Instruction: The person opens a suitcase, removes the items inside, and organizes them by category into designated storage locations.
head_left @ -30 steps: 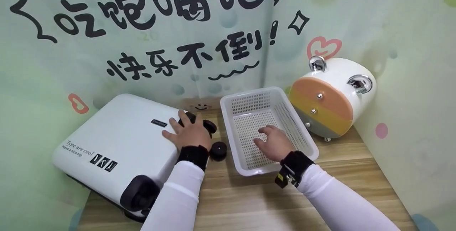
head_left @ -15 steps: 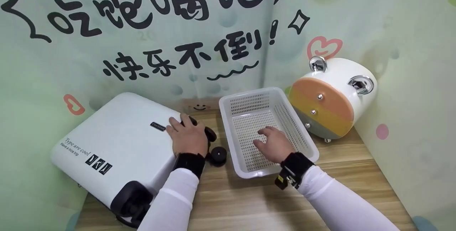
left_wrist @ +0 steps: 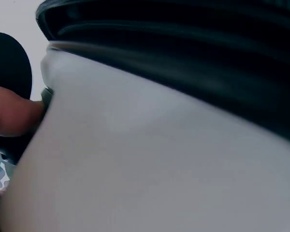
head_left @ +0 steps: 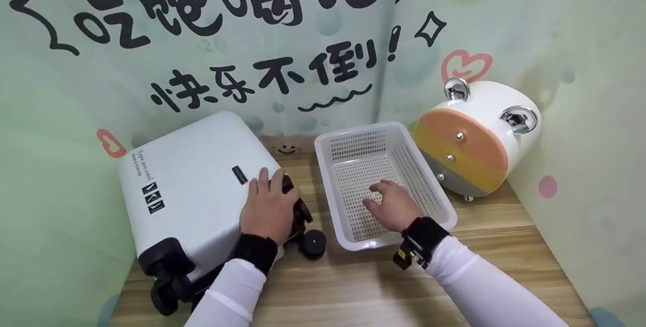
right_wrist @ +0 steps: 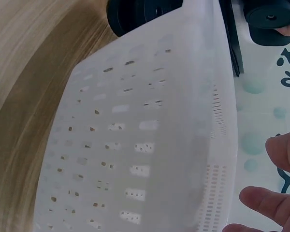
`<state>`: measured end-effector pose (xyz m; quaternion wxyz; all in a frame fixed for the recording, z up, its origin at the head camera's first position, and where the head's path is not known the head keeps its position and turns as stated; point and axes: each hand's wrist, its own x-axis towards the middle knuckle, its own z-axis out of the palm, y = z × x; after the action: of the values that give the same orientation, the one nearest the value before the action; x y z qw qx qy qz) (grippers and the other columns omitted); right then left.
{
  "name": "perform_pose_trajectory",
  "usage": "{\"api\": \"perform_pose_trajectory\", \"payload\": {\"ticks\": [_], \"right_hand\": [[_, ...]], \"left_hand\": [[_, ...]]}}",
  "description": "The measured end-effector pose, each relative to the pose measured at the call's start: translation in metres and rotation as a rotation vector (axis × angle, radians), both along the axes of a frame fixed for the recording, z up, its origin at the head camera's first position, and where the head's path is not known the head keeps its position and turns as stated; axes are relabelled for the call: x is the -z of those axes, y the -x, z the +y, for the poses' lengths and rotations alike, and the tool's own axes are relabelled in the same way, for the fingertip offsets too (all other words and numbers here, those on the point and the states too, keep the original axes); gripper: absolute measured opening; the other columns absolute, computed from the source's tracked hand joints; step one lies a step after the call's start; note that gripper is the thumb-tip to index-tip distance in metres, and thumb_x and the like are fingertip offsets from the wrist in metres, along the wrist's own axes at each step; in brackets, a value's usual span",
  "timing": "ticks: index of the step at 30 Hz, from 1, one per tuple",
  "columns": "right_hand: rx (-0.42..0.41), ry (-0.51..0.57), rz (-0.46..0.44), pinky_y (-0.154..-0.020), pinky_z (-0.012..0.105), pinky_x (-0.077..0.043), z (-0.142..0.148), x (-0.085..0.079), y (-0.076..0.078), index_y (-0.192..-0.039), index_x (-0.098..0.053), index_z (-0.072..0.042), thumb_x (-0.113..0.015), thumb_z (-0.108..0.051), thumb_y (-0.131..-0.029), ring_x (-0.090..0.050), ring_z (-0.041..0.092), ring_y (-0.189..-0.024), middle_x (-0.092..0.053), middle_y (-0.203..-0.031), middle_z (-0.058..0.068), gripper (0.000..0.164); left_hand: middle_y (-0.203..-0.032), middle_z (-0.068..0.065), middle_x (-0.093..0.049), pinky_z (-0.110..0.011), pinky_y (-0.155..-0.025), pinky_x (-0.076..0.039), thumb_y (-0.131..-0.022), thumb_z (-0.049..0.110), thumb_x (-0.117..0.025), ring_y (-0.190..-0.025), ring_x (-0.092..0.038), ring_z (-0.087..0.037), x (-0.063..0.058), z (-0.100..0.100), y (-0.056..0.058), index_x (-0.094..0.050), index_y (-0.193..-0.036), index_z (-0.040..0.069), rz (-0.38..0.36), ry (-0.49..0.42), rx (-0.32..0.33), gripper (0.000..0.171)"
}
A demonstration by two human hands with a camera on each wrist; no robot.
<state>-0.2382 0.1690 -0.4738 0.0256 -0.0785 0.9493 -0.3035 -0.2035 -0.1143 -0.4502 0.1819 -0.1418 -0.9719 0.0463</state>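
On the left of the head view, a small white suitcase (head_left: 202, 185) with black printed lettering lies on its broad side, black wheels toward me. My left hand (head_left: 267, 211) grips its right corner, fingers across the white shell and thumb against the black wheel housing (head_left: 303, 211). In the left wrist view, the thumb (left_wrist: 14, 113) presses by the dark wheel part while the white shell (left_wrist: 135, 145) fills most of the picture. My right hand (head_left: 393, 206) hovers over the white perforated basket (head_left: 348, 240), its fingers loosely bent and nothing in them.
Behind the basket's right side rests a white drum-shaped box (head_left: 509, 100) with a striped orange, yellow and grey front and chrome fittings. A wood-grain tabletop (head_left: 348, 291) runs underneath. A printed fabric wall (head_left: 282, 64) closes the back and sides.
The suitcase has turned clockwise as seen from above, its near wheels swinging left and its back corner shifting right. My left hand moved slightly nearer with it; the right hand stays over the basket.
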Motion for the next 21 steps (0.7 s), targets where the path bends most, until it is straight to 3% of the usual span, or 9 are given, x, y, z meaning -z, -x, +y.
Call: {"api": "perform_pose_trajectory", "payload": {"ticks": [3,11,21], "right_hand": [[-0.001,0.017,-0.008,-0.123,0.056,-0.038,0.002,0.001,-0.001,-0.136,-0.067,-0.001,-0.068,-0.032,-0.1,-0.051,0.046,-0.143,-0.056,-0.151,0.025,0.048],[-0.013,0.012,0.015,-0.121,0.055,-0.039,0.004,0.004,-0.002,-0.134,-0.067,0.0,-0.068,-0.029,-0.1,-0.053,0.047,-0.14,-0.058,-0.149,0.025,0.045],[-0.019,0.018,-0.008,-0.124,0.057,-0.035,0.003,0.009,-0.002,-0.137,-0.066,0.0,-0.067,-0.031,-0.101,-0.047,0.049,-0.145,-0.053,-0.154,0.029,0.048]], "left_hand": [[-0.15,-0.019,-0.055,-0.061,-0.116,-0.044,-0.093,0.008,-0.07,-0.144,-0.047,-0.05,0.002,-0.003,-0.003,-0.076,-0.116,0.023,0.022,-0.008,0.061,0.027],[-0.149,-0.015,-0.057,-0.057,-0.117,-0.046,-0.076,0.004,-0.085,-0.144,-0.05,-0.046,0.005,-0.004,-0.022,-0.075,-0.112,0.025,0.056,0.02,0.162,0.043],[-0.148,-0.012,-0.057,-0.052,-0.117,-0.047,-0.068,0.007,-0.089,-0.143,-0.053,-0.042,0.011,-0.003,-0.045,-0.074,-0.11,0.028,0.112,0.042,0.266,0.049]]}}
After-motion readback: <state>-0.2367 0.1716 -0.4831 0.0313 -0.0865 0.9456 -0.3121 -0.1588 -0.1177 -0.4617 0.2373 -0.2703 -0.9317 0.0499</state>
